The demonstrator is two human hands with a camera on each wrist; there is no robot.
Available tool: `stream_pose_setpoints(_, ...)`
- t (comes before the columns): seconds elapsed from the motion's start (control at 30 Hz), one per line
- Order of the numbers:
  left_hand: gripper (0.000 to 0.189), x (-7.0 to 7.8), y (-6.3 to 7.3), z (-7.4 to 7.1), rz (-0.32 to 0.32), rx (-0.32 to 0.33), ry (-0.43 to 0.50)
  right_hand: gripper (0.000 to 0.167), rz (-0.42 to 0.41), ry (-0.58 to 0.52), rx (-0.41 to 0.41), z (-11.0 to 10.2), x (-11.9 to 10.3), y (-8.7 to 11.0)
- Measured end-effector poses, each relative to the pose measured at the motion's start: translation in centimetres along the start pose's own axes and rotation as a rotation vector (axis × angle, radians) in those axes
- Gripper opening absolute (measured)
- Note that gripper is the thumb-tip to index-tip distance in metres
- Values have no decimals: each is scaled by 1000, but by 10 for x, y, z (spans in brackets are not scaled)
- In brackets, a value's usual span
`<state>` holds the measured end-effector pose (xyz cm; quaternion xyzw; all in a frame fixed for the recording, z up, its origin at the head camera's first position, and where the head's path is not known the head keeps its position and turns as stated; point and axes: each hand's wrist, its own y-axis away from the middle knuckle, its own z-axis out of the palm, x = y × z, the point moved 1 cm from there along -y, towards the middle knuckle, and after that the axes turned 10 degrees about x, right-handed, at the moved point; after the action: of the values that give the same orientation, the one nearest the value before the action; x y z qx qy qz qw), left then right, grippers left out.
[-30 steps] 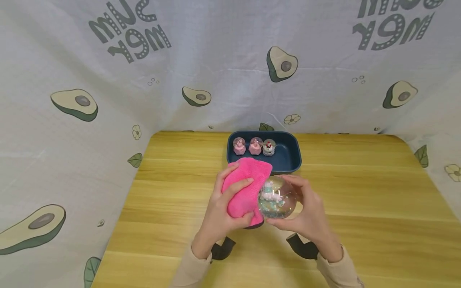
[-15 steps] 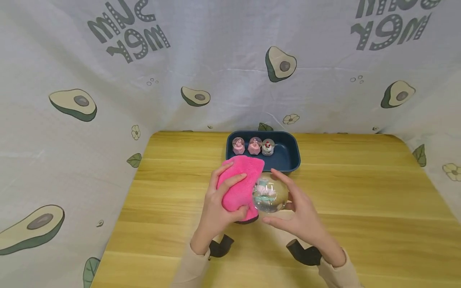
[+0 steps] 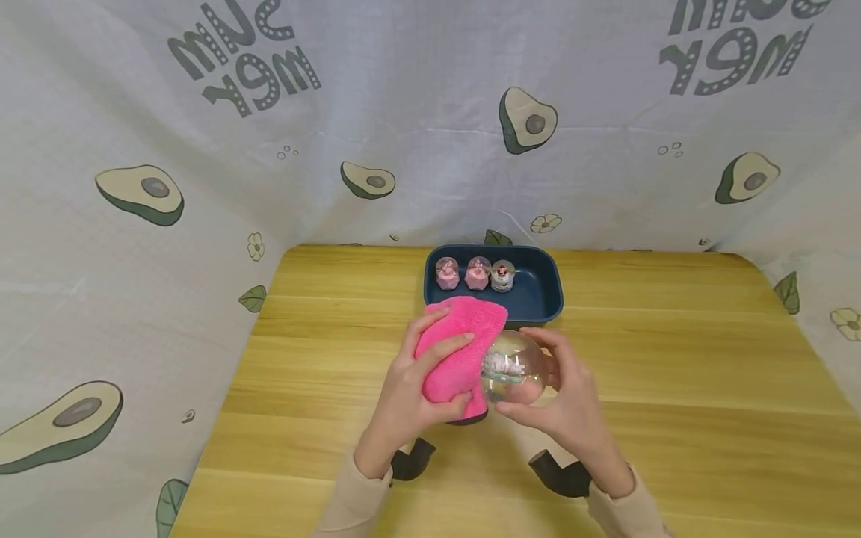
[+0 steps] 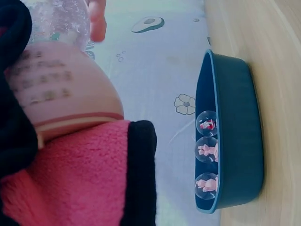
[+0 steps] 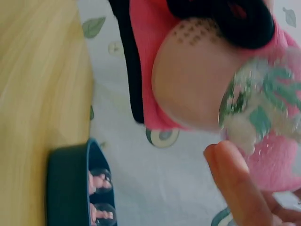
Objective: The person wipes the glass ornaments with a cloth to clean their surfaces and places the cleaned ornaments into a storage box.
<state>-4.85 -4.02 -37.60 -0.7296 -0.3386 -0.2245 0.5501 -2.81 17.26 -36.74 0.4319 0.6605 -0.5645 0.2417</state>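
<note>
My left hand (image 3: pixel 409 392) grips a pink cloth (image 3: pixel 457 359) with black trim, its fingers spread over the front. The cloth is wrapped around the pale pink base (image 4: pixel 70 89) of a large snow globe, with printed dark marks showing on the base in the left wrist view. The clear glass snow globe (image 3: pixel 514 368) points to the right, white and mint-green figures inside. Around its glass curve the fingers and thumb of my right hand (image 3: pixel 577 396), thumb below and fingers above. Most of the base is hidden by the cloth in the head view.
Behind the hands, a dark blue rectangular bin (image 3: pixel 548 302) stands on the wooden table (image 3: pixel 673 359). Inside, along its left side, sit two small pink snow globes (image 3: pixel 447 274) and a white one (image 3: pixel 502 276) with a red figure. An avocado-print curtain (image 3: pixel 430 112) hangs behind the table.
The snow globe and cloth shifted slightly left and up, then back right and down. My right hand's fingers loosened from the glass and closed around it again; the figures inside appear turned.
</note>
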Motion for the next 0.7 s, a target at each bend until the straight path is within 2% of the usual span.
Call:
stream_pose_setpoints(0.1,62,0,1,1,-6,0,-23,90,98,-50,17,3,-3,2)
stream_pose_setpoints(0.23,62,-1,3,2,-109,13,28,88,149,-91,-36,4,-5,2)
stream_pose_setpoints(0.33,62,-2,3,1,-201,29,78,96,95,-70,-112,4,-5,2)
stream_pose_setpoints(0.43,63,-3,2,-2,-242,29,107,103,1,-45,-144,2,-4,1)
stream_pose_setpoints(0.6,64,-1,2,-2,-239,-4,130,99,-86,0,-95,-2,-1,0)
stream_pose_setpoints(0.7,64,1,3,0,-189,-22,94,98,-94,56,-29,-2,1,1)
